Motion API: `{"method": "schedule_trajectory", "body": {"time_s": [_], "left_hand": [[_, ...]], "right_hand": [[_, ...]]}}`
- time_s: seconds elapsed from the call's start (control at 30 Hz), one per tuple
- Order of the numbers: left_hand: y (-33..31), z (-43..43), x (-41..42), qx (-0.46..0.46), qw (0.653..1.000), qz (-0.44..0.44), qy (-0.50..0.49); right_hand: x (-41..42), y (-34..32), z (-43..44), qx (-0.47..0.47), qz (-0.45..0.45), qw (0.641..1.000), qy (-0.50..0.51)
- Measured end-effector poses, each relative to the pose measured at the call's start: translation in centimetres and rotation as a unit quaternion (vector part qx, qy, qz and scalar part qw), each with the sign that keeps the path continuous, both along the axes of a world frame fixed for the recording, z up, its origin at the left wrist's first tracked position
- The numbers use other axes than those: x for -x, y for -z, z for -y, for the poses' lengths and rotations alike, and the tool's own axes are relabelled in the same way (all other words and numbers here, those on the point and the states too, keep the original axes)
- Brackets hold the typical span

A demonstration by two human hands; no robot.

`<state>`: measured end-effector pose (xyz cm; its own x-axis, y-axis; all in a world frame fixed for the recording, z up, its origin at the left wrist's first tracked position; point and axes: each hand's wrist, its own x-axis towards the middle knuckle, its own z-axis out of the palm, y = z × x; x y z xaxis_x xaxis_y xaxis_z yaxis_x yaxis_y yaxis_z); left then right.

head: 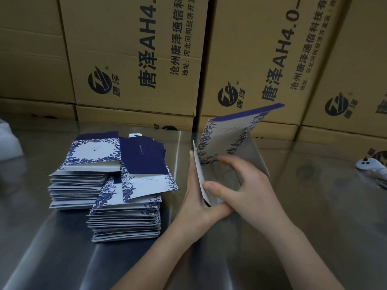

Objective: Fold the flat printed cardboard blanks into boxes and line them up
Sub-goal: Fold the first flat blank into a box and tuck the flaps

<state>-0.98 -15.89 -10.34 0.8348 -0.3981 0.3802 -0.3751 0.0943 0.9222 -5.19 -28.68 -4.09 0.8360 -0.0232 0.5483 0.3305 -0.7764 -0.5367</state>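
Observation:
A half-opened box blank point(228, 135), white with blue floral print and a dark blue top flap, stands on the metal table point(314, 206) right of centre. My left hand point(195, 197) lies flat against its left grey panel, fingers straight. My right hand point(243, 185) reaches into the open bottom, thumb pinching the lower edge of that left panel and fingers curled onto the inner flaps. Two stacks of flat blanks sit at the left: a rear stack point(83, 181) and a nearer stack point(127, 220), with a few loose blanks point(144, 162) fanned on top.
Large brown shipping cartons point(136, 59) with black print form a wall along the back of the table. A small white object with dark dots point(370, 166) lies at the right edge. Something white point(8, 141) sits at the far left.

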Motion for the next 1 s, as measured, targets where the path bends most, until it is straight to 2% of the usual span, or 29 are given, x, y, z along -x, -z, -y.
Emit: {"method": "schedule_trajectory", "body": {"time_s": [0.13, 0.2, 0.3, 0.4, 0.47, 0.63, 0.7, 0.77, 0.9, 1.0], "left_hand": [[0.1, 0.1, 0.7, -0.005, 0.997, 0.029, -0.067], [0.1, 0.6, 1.0, 0.029, 0.993, 0.043, -0.109], [0.3, 1.2, 1.1, 0.065, 0.986, 0.042, -0.146], [0.5, 1.4, 1.5, 0.051, 0.983, 0.053, -0.167], [0.5, 1.5, 1.7, 0.039, 0.982, 0.061, -0.175], [0.6, 1.6, 2.1, 0.041, 0.981, 0.064, -0.18], [0.7, 1.6, 2.1, 0.042, 0.98, 0.065, -0.185], [0.8, 1.5, 2.0, 0.044, 0.978, 0.067, -0.191], [0.8, 1.4, 1.7, 0.037, 0.977, 0.076, -0.198], [0.8, 1.2, 1.3, 0.043, 0.97, 0.088, -0.224]], "right_hand": [[-0.4, -0.1, 0.0, -0.034, -0.059, 0.997, -0.048], [-0.7, -0.2, 0.0, -0.07, -0.083, 0.992, -0.067], [-1.8, 0.4, -0.1, -0.071, -0.099, 0.992, -0.014], [-3.3, 0.8, -1.1, -0.008, -0.178, 0.98, 0.087], [-4.4, 1.0, -1.7, 0.054, -0.231, 0.964, 0.119], [-6.5, 1.6, -2.4, 0.139, -0.329, 0.928, 0.108], [-7.1, 1.6, -2.5, 0.209, -0.348, 0.909, 0.094], [-7.2, 1.4, -2.8, 0.236, -0.348, 0.904, 0.072], [-7.2, 1.4, -2.5, 0.167, -0.337, 0.926, 0.029], [-7.1, 2.2, -2.6, 0.044, -0.247, 0.967, 0.047]]}}
